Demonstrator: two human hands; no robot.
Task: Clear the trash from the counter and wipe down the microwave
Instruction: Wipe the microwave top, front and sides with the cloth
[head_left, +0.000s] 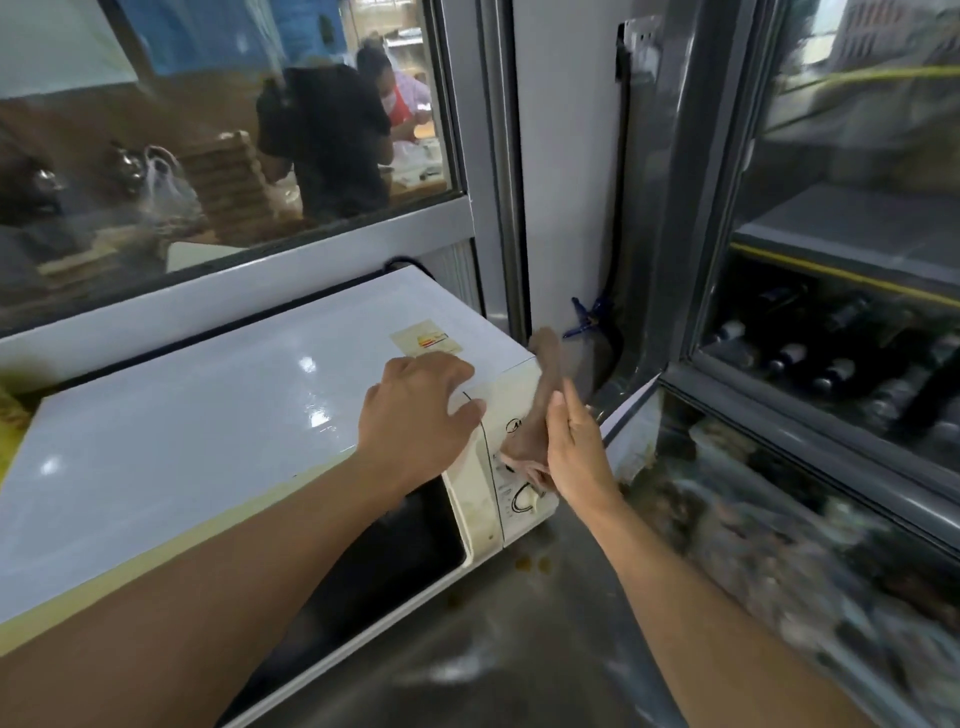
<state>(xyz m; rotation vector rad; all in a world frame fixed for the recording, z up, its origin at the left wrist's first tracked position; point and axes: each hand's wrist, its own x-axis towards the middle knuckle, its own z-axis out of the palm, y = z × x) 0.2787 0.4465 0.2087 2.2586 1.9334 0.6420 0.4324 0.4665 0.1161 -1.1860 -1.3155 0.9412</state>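
Observation:
A white microwave (208, 426) stands on a grey metal counter (519, 639), its dark door facing lower right. My left hand (421, 410) rests flat on the top front corner, fingers spread, thumb over the edge. My right hand (576, 452) presses a pinkish-brown cloth (545, 395) against the control panel, above the lower dial (524, 499). The cloth's upper end sticks up past the microwave's corner. The upper part of the panel is hidden behind cloth and hand.
Small brown stains (535, 564) mark the counter beside the microwave's front corner. A glass-door fridge with bottles (810, 358) stands close on the right. Behind the microwave a window (234, 156) shows people in another room. A blue clip (584, 317) hangs near the wall.

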